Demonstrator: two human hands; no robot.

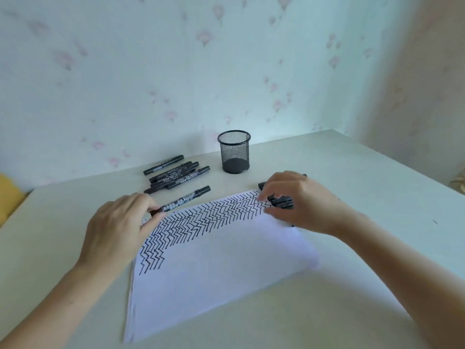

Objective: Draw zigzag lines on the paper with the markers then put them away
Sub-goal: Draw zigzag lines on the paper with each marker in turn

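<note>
Paper [216, 273] bears black zigzag rows along its far edge.

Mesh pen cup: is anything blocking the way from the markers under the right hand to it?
Nothing visible. Bare table lies between the right hand, whose fingers curl round several markers, and the mesh pen cup, which stands upright, open and apparently empty.

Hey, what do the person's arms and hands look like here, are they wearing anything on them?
Both forearms are bare up to the frame edges, so no sleeves show. The left hand and right hand wear no gloves, and no rings, watch or bracelets are visible. The fingernails look short and unpainted, though the picture is slightly blurred.
</note>
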